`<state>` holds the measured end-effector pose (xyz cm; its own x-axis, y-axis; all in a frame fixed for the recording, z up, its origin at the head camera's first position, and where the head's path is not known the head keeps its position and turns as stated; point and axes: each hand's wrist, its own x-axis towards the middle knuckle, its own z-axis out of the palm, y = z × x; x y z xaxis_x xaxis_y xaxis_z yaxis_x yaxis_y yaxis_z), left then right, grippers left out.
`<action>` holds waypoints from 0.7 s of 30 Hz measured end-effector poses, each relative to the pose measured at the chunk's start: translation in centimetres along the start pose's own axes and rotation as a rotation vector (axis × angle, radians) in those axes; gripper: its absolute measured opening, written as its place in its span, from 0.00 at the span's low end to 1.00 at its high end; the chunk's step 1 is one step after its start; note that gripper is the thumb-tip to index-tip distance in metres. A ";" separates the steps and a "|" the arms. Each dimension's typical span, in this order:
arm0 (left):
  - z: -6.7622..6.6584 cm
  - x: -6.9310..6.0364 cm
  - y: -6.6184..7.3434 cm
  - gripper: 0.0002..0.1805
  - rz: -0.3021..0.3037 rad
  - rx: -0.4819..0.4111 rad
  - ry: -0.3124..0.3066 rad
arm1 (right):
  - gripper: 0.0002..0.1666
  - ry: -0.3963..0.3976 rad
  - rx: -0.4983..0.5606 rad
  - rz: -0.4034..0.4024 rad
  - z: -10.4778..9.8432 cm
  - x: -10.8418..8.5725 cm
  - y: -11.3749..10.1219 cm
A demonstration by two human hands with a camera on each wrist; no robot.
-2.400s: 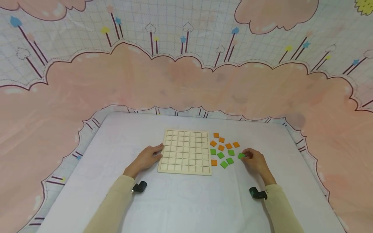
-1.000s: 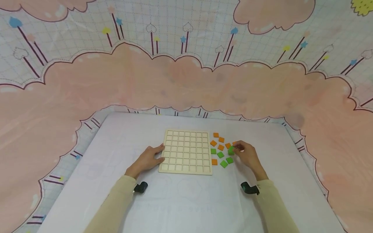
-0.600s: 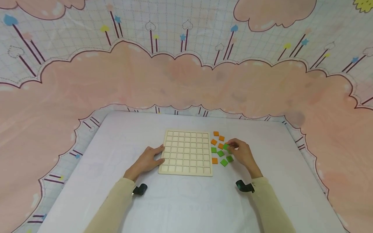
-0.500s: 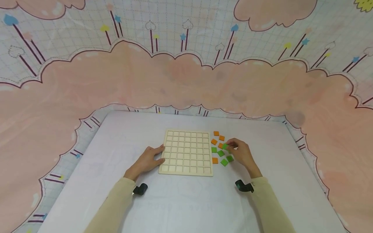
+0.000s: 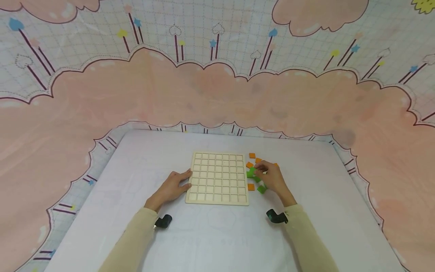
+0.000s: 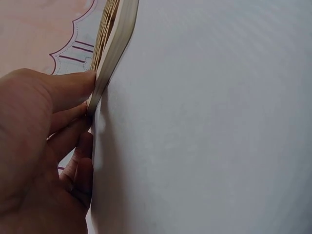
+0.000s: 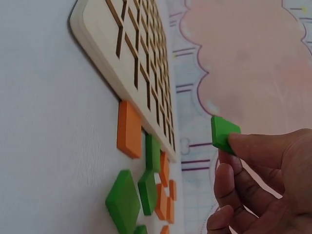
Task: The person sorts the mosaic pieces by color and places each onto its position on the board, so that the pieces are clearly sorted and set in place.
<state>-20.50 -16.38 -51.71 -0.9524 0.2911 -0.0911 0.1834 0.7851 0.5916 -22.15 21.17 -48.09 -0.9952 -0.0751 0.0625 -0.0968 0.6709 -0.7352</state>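
Green tile (image 7: 222,131) in right hand (image 5: 273,178) now nearer the board (image 5: 217,178)

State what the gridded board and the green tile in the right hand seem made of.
Gridded board: likely unpainted wood, matte; pale tan faces with browner cut edges.
Green tile: possibly painted wood, low sheen; its even colour shows no grain, so plastic remains possible.

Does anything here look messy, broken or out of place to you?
Nothing looks broken or spilled. The only untidy spot is beside the wooden grid board, where orange tiles and green tiles lie loose at mixed angles rather than sitting in its squares. Another green tile is pinched in the right hand.
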 end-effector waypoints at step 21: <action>-0.3 -0.1 0.1 0.32 -0.007 -0.033 -0.019 | 0.06 -0.087 0.103 -0.091 5.1 1.4 -3.7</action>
<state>-20.50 -16.49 -51.45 -0.9488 0.2962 -0.1102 0.1683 0.7687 0.6171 -23.09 14.82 -48.73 -0.9770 -0.1992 0.0763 -0.1803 0.5798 -0.7945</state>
